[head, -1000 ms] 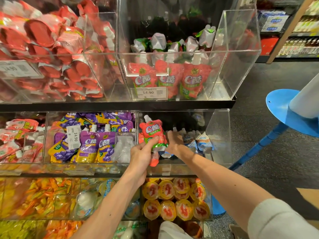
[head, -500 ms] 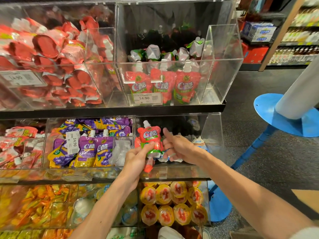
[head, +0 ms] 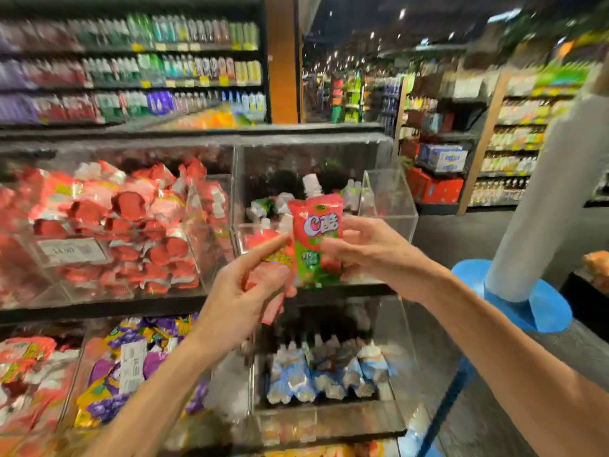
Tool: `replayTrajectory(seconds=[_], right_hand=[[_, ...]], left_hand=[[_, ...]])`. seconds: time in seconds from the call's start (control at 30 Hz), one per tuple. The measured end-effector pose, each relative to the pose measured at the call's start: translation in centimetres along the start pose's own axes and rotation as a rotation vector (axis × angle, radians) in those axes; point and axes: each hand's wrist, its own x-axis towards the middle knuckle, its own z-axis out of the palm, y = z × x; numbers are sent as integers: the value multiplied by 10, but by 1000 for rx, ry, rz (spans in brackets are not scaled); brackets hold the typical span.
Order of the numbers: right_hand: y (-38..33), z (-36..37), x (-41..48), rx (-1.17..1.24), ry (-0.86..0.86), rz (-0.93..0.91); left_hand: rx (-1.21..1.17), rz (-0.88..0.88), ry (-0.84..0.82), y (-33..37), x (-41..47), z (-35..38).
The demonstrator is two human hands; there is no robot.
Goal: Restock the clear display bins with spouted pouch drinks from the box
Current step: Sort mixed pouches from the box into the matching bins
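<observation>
Red-and-green spouted pouch (head: 314,230), white cap up, pinched by right hand (head: 365,255)

The pouch (head: 315,225) is recorded as red over green with a white cap; lower packs (head: 105,404) are noted purple and yellow.

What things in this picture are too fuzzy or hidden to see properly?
Head view, all motion-blurred:
Price tag over the purple pouches: digits smeared by blur.
Second pouch in the left hand: mostly hidden by its fingers.
Pouch in the right hand: small print below the logo blurred.
Back-shelf bottles: too small and blurred to read.
The supply box: outside the frame.
</observation>
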Motion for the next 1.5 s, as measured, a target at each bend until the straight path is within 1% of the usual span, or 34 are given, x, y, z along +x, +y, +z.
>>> replayTrajectory(seconds=[0.07,0.13,0.2,0.27,0.33,0.43,0.5,0.63,0.73,0.8,0.93,1.0,1.1,1.17,1.3,1.37,1.4,1.43,1.47,1.5], right_hand=[[-23,-12,13,-10,90,-41],[-43,-21,34,-67,182,-8],[-52,-25,59,-162,227,52],[-51,-27,87,-318,286,96],[-39,-27,117,-412,340,161],[-16,-25,157,-368,337,284],[-11,-18,169,-380,346,306],[-17,-14,174,-538,480,324],[-15,-13,180,-647,511,330],[-15,-7,185,-719,525,315],[-7,0,190,-801,537,340],[-5,-1,189,-904,538,336],[-8,-1,183,-1141,531,274],[-7,-2,179,-1198,540,257],[-17,4,165,-1082,620,179],[-30,17,147,-950,653,47],[-37,27,136,-854,647,-30],[-44,39,122,-749,606,-88],[-52,55,107,-649,522,-103],[-59,73,91,-547,403,-72]], left_hand=[[45,73,43,18,22,-14],[59,59,68,36,46,-25],[107,32,49,53,71,-28],[130,-10,47,66,93,-29],[145,-23,84,75,107,-33],[163,-48,138,79,120,-45],[144,-89,144,74,125,-53],[225,-116,116,63,124,-53],[268,-125,68,60,118,-44],[269,-128,71,56,118,-39],[199,-162,50,47,119,-34],[104,-195,45,44,120,-34],[-16,-237,58,47,119,-35],[-78,-238,59,48,115,-39],[-177,-203,32,51,102,-49],[-219,-180,56,49,96,-57],[-219,-159,95,48,93,-61],[-207,-129,125,46,92,-64],[-201,-107,161,45,89,-67],[-211,-95,198,45,84,-70]])
